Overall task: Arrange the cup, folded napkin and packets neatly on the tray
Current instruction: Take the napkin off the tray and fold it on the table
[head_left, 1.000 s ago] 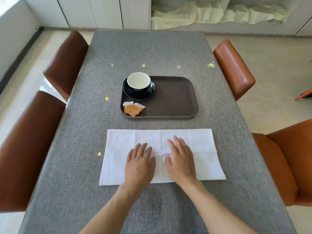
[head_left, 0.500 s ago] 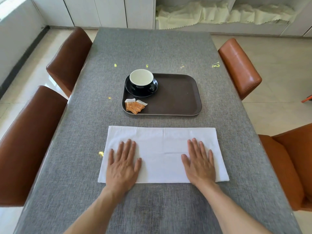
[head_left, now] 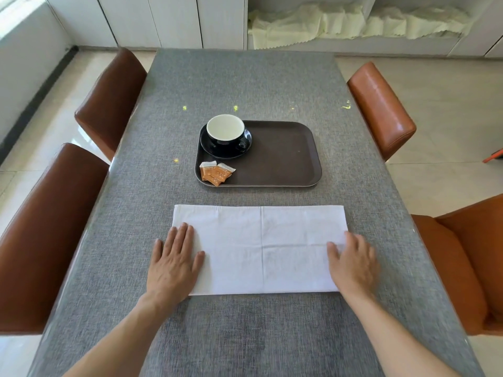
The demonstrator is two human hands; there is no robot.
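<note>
The grey woven table (head_left: 245, 85) fills most of what I see, with four brown leather chairs (head_left: 111, 102) drawn up to it, two along each long side. Beyond the far end, pale yellow-green cloth (head_left: 353, 25) lies bunched on a white shelf.

Nearest to me, the white napkin (head_left: 261, 248) lies flat as a long rectangle with its long edges running left to right, a vertical crease down its middle and a fainter horizontal one across its right half. It is on the bare table, just short of the tray and not touching it.

The dark brown tray (head_left: 285, 159) sits at the table's centre, its right two thirds bare. In its far left corner stands a black saucer (head_left: 209, 148) carrying the black cup (head_left: 226, 130), white inside, with the handle pointing right and towards me. In the near left corner lie the orange packets (head_left: 216, 172), overlapping one another close to the rim; I cannot tell exactly how many there are.

My left hand (head_left: 174, 262) rests palm down on the napkin's left end, fingers spread and straight, gripping nothing. My right hand (head_left: 352, 263) covers the right end, fingers bent over the short edge; it looks blurred, and I cannot tell whether it has pinched the cloth.
</note>
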